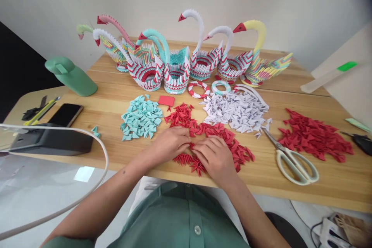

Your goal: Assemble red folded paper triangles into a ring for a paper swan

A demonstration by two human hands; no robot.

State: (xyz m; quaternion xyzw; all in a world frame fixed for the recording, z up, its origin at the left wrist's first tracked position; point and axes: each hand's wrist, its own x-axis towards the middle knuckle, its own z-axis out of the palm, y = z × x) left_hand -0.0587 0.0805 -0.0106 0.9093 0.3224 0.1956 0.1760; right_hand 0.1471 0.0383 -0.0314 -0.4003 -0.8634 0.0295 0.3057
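Working a small red folded piece [191, 145] low over the bench [255, 178], near the front edge, dead centre of me. Left hand [173, 144]: fingers curled, thumb and fingertips pinching that piece from the left, as far as I can see. Right hand [215, 158]: fingers bent in toward the same spot, tips close to the left's; thumb side hidden, so can't tell if it's gripping.

Directly below, by the right hand: two spiky red clusters [182, 159], same paper.

Handling call: near weightless, stiff along folds, springy at open ends, not slippery. Points should crush easily and joints slip if tugged sideways. Hold by the flat folded sides, light pinch, off the tips.

Just beyond the hands: loose red pile [236, 145]. Next ring out: teal pile [142, 118] left, red card [166, 100] ahead, white pile [235, 110] ahead-right. Scissors [279, 146] to the right, blades toward the white pile. Paper swans [176, 80] across the back, green bottle [76, 79] far left.
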